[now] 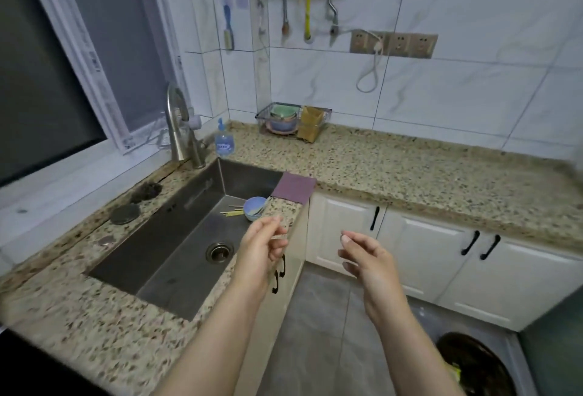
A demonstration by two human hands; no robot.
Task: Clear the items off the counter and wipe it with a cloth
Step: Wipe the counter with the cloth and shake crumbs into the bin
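A purple cloth (295, 187) lies flat on the speckled stone counter (410, 171), at the inner corner beside the sink (176, 250). Inside the sink rest a blue bowl (255, 207) and yellow chopsticks (232, 213). My left hand (263, 249) hovers over the sink's front edge, fingers loosely curled and holding nothing. My right hand (367, 258) floats in front of the cabinets, fingers apart and empty. Both hands are below the cloth in the view and apart from it.
A wire rack (290, 121) with bowls and a brown cloth stands at the back corner. A blue soap bottle (224, 140) sits by the faucet (179, 124). Dark scrubbers (145, 190) lie behind the sink. White cabinets (441, 257) and a bin (473, 364) are below.
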